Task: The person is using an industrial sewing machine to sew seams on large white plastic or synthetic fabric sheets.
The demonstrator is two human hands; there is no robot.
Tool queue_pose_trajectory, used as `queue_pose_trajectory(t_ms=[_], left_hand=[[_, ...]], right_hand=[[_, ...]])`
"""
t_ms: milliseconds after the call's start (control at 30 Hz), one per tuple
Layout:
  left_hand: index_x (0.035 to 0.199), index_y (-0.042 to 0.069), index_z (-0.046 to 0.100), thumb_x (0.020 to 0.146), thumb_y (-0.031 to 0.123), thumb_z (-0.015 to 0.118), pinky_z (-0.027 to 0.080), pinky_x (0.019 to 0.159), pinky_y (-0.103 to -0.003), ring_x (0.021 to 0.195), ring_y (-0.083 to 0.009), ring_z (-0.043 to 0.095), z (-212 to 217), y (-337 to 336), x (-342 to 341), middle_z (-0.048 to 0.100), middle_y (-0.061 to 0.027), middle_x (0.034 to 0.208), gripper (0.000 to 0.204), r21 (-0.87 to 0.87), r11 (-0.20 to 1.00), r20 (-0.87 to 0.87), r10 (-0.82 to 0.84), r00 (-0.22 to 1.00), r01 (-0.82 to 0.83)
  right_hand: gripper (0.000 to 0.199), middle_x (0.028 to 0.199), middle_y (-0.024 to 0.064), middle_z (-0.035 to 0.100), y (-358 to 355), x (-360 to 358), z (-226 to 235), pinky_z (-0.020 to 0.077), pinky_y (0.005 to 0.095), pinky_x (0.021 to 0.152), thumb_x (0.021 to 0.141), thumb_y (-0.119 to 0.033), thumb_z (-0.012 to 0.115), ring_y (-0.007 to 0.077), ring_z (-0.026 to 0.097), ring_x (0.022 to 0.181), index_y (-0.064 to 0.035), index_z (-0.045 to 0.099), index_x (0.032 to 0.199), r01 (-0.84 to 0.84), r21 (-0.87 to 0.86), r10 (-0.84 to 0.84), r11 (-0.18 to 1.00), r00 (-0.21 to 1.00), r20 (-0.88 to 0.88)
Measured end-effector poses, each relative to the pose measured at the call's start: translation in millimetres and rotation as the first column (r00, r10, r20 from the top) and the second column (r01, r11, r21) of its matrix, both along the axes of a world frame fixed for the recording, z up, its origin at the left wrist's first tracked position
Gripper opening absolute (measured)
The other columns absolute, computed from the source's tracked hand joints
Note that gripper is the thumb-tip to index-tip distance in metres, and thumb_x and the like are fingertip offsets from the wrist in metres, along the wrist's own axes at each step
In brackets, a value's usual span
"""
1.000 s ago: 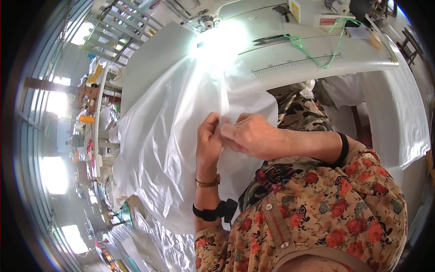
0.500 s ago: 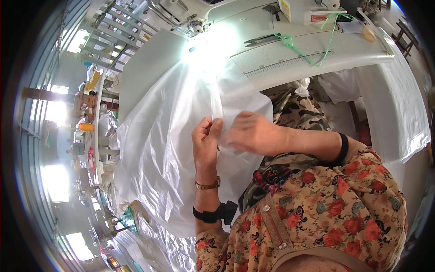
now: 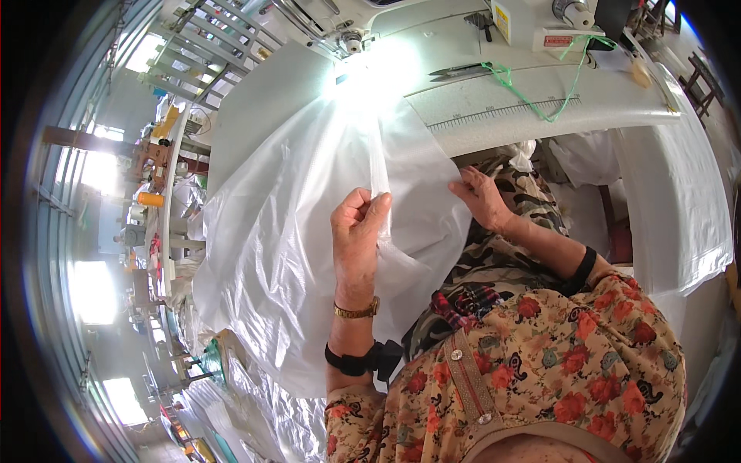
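A large white plastic sheet (image 3: pixel 270 255) drapes from the sewing machine (image 3: pixel 351 40) down over my lap. Its top, near the needle area, is lost in the glare of a bright lamp. My left hand (image 3: pixel 359 228) pinches a narrow folded strip (image 3: pixel 377 158) of the sheet between thumb and bent fingers. To the right, my right hand (image 3: pixel 485 199) is at the sheet's right edge, its fingertips closed on the plastic there.
Dark thread snips (image 3: pixel 461 72) and a tangled green string (image 3: pixel 532 96) lie on the machine table (image 3: pixel 440 96), above a printed ruler scale. More white sheeting (image 3: pixel 671 193) hangs at the right. An orange thread cone (image 3: pixel 150 199) stands on a bench at the left.
My right hand, blurred beside the left before, has moved right to the sheet's edge. My left hand keeps its pinch on the strip. The whole view has shifted slightly.
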State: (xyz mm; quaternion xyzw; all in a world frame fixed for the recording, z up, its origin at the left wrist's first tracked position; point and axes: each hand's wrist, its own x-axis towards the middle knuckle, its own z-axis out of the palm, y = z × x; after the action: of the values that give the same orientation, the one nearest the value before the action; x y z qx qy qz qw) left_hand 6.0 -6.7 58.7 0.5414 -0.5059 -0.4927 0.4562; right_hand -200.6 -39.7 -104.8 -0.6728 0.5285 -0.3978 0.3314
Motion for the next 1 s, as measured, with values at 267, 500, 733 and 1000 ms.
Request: queue_pose_trajectory(t_ms=[267, 500, 733, 1000], left_hand=[[0.072, 0.006, 0.051, 0.092, 0.011, 0.062, 0.023, 0.05, -0.02, 0.059, 0.0014, 0.03, 1.8, -2.8, 0.5, 0.039, 0.0105, 0.065, 0.024, -0.065, 0.995, -0.004, -0.071, 0.997, 0.071], [0.076, 0.0, 0.049, 0.092, 0.005, 0.057, 0.027, 0.048, -0.024, 0.058, -0.0022, 0.032, -4.6, -3.2, -1.2, 0.038, 0.0058, 0.062, 0.019, -0.197, 0.971, 0.279, -0.078, 0.957, 0.136], [0.08, -0.001, 0.051, 0.093, 0.006, 0.055, 0.027, 0.048, -0.025, 0.056, -0.0036, 0.031, 10.0, 3.6, 0.5, 0.037, 0.0037, 0.059, 0.015, -0.162, 0.981, 0.339, -0.045, 0.94, 0.105], [0.082, -0.002, 0.053, 0.091, 0.008, 0.058, 0.029, 0.047, -0.028, 0.053, -0.0067, 0.033, 13.0, -0.2, 21.0, 0.037, -0.0003, 0.056, 0.014, -0.19, 0.974, 0.441, -0.029, 0.897, 0.124]], right_hand=[[0.022, 0.064, 0.0154, 0.048, 44.8, 10.2, 119.0, 0.0445, 0.0341, 0.058, 0.093, -0.017, 0.057, 0.0282, 0.048, 0.058, 0.0009, 0.051, 0.084, -0.514, 0.003, 0.474, 0.858, 0.793, 0.383], [0.018, 0.069, 0.018, 0.06, 53.9, 31.9, 146.1, 0.048, 0.042, 0.058, 0.088, -0.017, 0.06, 0.0387, 0.06, 0.064, -0.001, 0.053, 0.082, -0.6, -0.134, 0.61, 0.789, 0.791, 0.049], [0.019, 0.077, 0.014, 0.061, 59.7, 44.3, 148.7, 0.0502, 0.0407, 0.061, 0.087, -0.021, 0.06, 0.0351, 0.062, 0.071, -0.0041, 0.054, 0.083, -0.728, -0.219, 0.673, 0.65, 0.685, -0.278], [0.016, 0.077, 0.0102, 0.063, 25.4, 53.3, 99.9, 0.0495, 0.0317, 0.068, 0.093, -0.018, 0.054, 0.0188, 0.063, 0.074, -0.0036, 0.059, 0.087, -0.325, 0.114, 0.205, 0.939, 0.793, 0.574]])
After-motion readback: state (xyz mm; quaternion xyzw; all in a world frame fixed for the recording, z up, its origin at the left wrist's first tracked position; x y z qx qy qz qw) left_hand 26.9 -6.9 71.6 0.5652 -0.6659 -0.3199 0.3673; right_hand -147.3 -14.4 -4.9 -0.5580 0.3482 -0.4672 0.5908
